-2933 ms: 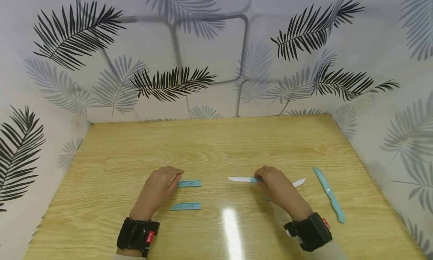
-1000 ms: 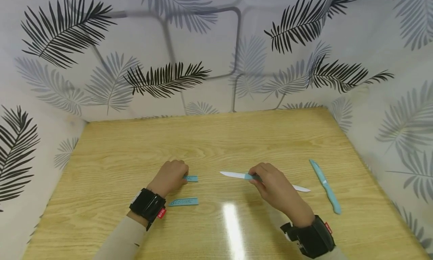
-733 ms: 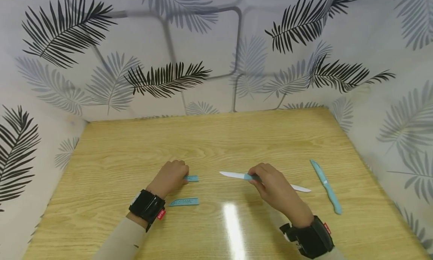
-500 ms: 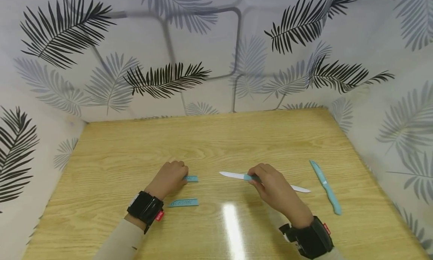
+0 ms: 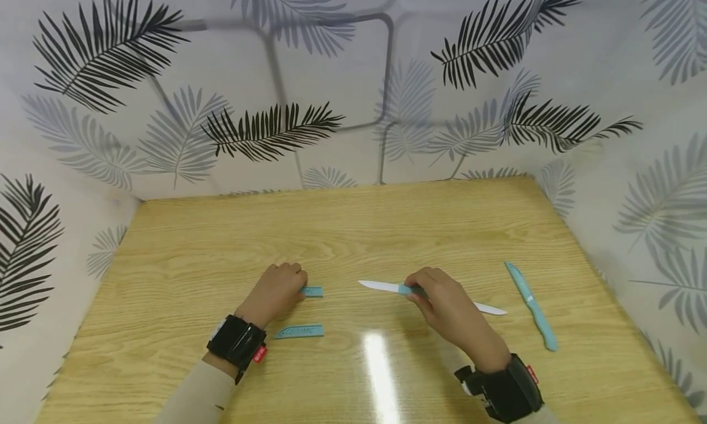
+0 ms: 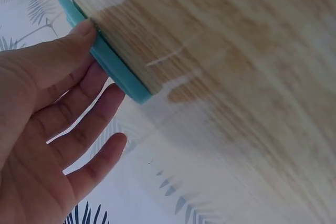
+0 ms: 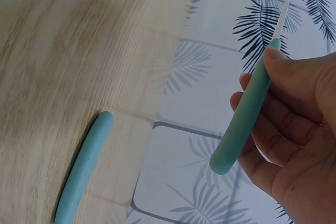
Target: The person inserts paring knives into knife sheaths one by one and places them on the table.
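Observation:
In the left wrist view, my left hand [image 6: 58, 93] pinches a teal plastic blade sheath [image 6: 113, 61] between thumb and fingers. Only the open end of that sheath [image 5: 315, 292] shows past the fingers in the head view. A second sheath [image 5: 300, 331], marked with lettering, lies nearer on the table. My right hand [image 5: 442, 301] holds a knife by its teal handle [image 7: 247, 111], the white blade [image 5: 378, 285] pointing left toward the held sheath, with a gap between them. Another knife's white blade [image 5: 490, 308] sticks out behind the right wrist; its teal handle [image 7: 86, 166] lies on the table.
At the right of the wooden table [image 5: 353, 227] lies a teal knife in its sheath [image 5: 531, 306], set at a slant. Leaf-patterned cloth [image 5: 353, 74] rises behind the table and along both sides. Black straps [image 5: 237, 343] circle both wrists.
Since the earliest frame, the left hand has turned and closed over the upper sheath, hiding more of it. The right hand keeps the knife, now slightly tilted. Both hands are nearly still over the last second.

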Available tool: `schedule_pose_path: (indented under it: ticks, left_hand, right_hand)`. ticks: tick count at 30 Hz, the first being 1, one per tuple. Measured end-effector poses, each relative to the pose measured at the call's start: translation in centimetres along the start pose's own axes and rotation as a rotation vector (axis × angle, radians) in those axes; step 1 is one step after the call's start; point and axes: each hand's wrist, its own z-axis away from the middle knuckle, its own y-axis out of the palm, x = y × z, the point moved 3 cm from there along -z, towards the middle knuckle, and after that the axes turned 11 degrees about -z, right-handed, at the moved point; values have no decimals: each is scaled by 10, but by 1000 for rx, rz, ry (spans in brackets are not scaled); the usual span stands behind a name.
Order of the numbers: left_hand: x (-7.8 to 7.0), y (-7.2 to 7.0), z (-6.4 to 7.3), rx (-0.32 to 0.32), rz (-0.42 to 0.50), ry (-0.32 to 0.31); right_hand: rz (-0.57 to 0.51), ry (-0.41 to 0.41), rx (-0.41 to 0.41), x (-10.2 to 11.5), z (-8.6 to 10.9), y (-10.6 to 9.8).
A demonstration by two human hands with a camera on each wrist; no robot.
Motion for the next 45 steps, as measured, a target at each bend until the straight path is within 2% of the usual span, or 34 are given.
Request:
schedule_pose_path:
  ticks: [6,11,13,19,25,28,33,40,45]
  left_hand:
    - [1,0,3,-11,23,-14]
    - [3,-9,6,-104,-23,22]
    - [5,-16,7,-141,14,28]
    - [11,-40,12,-214,232,-11]
    - [12,-61,21,-333,301,-16]
    - [10,-70,26,-385,297,-6]
    - [3,-83,31,-428,288,36]
    - [-3,-91,36,-494,321,101]
    - [-7,-94,37,-517,351,132]
  right_hand:
    - [6,2,2,-1,0,1]
    - [10,2,5,-2,1,1]
    - [5,1,2,-2,1,1]
    - [-7,1,-20,-2,2,-2]
    - [-12,2,-31,-1,2,-4]
    - [-22,-17,-46,-1,2,-4]
    - [-39,-43,-57,0,2,-5]
    - [-48,-36,-44,2,3,-3]
    - [-58,-28,-38,3,3,-2]
